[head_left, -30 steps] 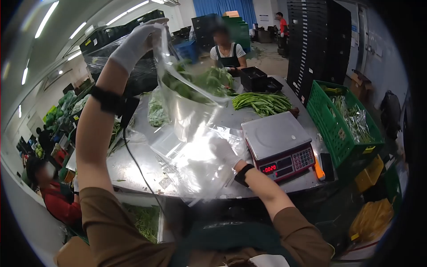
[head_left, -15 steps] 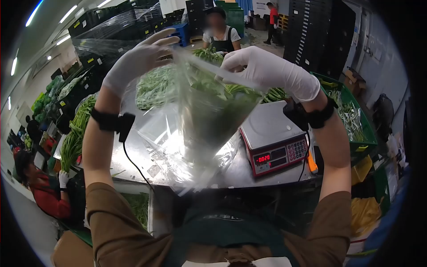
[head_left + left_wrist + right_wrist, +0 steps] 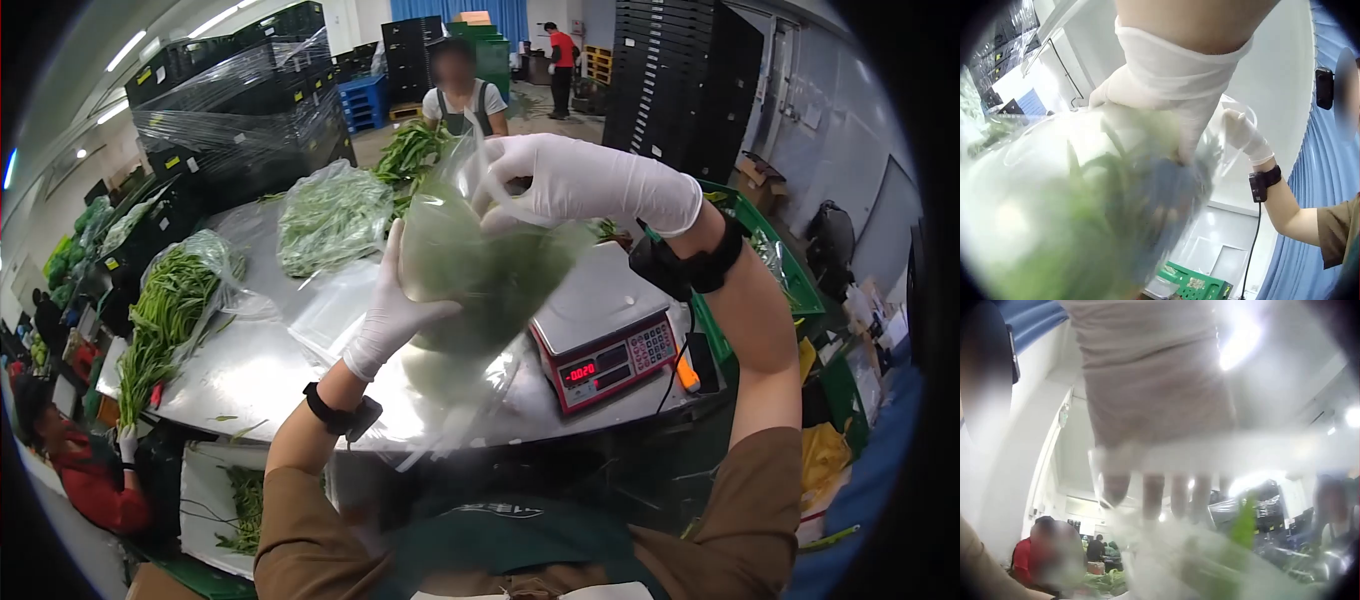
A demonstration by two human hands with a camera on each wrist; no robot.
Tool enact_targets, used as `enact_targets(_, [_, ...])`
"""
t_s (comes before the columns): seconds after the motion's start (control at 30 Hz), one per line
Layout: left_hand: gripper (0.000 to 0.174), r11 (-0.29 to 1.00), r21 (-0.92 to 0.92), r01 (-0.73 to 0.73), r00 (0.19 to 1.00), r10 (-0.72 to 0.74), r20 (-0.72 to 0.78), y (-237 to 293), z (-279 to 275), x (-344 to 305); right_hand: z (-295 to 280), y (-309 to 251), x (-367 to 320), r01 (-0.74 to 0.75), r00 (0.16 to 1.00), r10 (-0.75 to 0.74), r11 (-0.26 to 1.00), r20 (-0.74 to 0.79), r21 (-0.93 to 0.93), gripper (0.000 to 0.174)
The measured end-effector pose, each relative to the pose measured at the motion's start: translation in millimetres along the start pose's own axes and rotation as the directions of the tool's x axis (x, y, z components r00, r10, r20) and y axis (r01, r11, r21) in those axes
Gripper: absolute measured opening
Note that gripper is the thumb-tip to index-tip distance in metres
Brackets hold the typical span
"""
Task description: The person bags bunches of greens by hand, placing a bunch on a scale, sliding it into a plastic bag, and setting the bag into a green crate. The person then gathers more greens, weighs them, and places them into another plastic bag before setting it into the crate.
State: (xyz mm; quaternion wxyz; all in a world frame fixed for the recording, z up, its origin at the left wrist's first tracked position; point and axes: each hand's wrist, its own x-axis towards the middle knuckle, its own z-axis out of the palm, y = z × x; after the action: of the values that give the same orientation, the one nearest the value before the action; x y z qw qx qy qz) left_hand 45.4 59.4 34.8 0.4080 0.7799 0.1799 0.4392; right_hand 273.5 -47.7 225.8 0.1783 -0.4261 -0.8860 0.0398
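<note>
A clear plastic bag [image 3: 490,275] full of leafy greens is held up over the metal table. My gloved left hand [image 3: 387,315] grips its left side, thumb across the front and fingers up along the edge. At the mouth, my gloved right hand [image 3: 570,180] pinches the rim between thumb and fingers. Close up in the left wrist view, the bulging bag [image 3: 1079,206] shows blurred leaves through the plastic. Seen from the right wrist, the fingers [image 3: 1152,490] hang down behind a blurred strip of plastic, beside a green leaf [image 3: 1244,522].
A digital scale [image 3: 600,340] stands right of the bag, with an orange-handled tool [image 3: 686,375] beside it. Bagged greens [image 3: 335,215] and long green stems [image 3: 165,310] lie to the left. A green crate [image 3: 715,330] stands at right. One person [image 3: 465,95] is across the table, another [image 3: 85,470] at left.
My right hand has risen from the table to the bag's mouth. My left hand has come down from the rim to the bag's side. The bag now hangs lower and tilted.
</note>
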Motion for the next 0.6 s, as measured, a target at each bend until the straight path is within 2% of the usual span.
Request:
enact_targets(0.07, [0.135, 0.999, -0.029, -0.030, 0.999, 0.029, -0.030, -15, 4, 1, -5, -11, 0, -0.289, 0.944, 0.296, 0.955, 0.145, -0.062, 0.025])
enact_targets(0.13, [0.136, 1.000, -0.021, -0.016, 0.999, 0.015, -0.047, -22, 1, 0, 3, 6, 4, -0.225, 0.966, 0.234, 0.970, 0.106, -0.097, 0.023])
enact_targets(0.2, [0.137, 0.992, 0.072, -0.101, 0.994, 0.103, -0.024, -30, -4, 2, 13, 15, 11, -0.170, 0.971, 0.197, 0.967, 0.134, -0.187, 0.024])
enact_targets(0.23, [0.138, 0.981, 0.122, -0.148, 0.989, 0.150, -0.007, -33, -9, 3, 10, 3, 9, -0.192, 0.978, 0.201, 0.971, 0.051, -0.145, 0.023])
enact_targets(0.27, [0.134, 0.988, 0.098, -0.121, 0.993, 0.118, 0.027, -33, -15, 5, 2, 7, 7, -0.261, 0.960, 0.234, 0.948, -0.154, -0.183, 0.020])
enact_targets(0.3, [0.130, 0.992, 0.076, -0.099, 0.994, 0.095, 0.061, -32, -22, 9, -20, 40, 7, -0.197, 0.930, 0.114, 0.958, -0.350, -0.211, 0.025])
enact_targets(0.33, [0.126, 0.996, 0.052, -0.072, 0.993, 0.067, 0.095, -31, -27, 11, -43, 49, 3, -0.240, 0.855, 0.107, 0.949, -0.507, -0.204, 0.024])
enact_targets(0.37, [0.115, 0.994, 0.036, 0.103, 0.991, -0.106, 0.087, -28, -29, 10, -73, 58, -5, -0.290, 0.741, 0.094, 0.938, -0.665, -0.191, 0.023])
enact_targets(0.43, [0.093, 0.905, -0.007, 0.425, 0.903, -0.424, 0.070, -20, -33, 13, -132, 56, -34, -0.344, 0.463, 0.011, 0.924, -0.887, -0.168, 0.021])
enact_targets(0.5, [0.067, 0.853, -0.288, 0.435, 0.899, -0.426, 0.098, -22, -34, 11, -168, 45, -76, -0.362, 0.201, -0.098, 0.917, -0.975, -0.167, 0.021])
enact_targets(0.53, [0.055, 0.800, -0.418, 0.431, 0.898, -0.424, 0.117, -24, -34, 10, -171, 40, -95, -0.407, 0.125, -0.124, 0.899, -0.984, -0.164, 0.022])
enact_targets(0.57, [0.039, 0.800, -0.488, 0.349, 0.931, -0.355, 0.085, -26, -32, 10, -154, 28, -110, -0.417, 0.110, -0.116, 0.896, -0.987, -0.152, 0.024])
enact_targets(0.6, [0.040, 0.788, -0.518, 0.332, 0.932, -0.359, 0.052, -23, -33, 9, -136, 64, -154, -0.768, 0.185, -0.011, 0.622, -0.983, -0.152, 0.024])
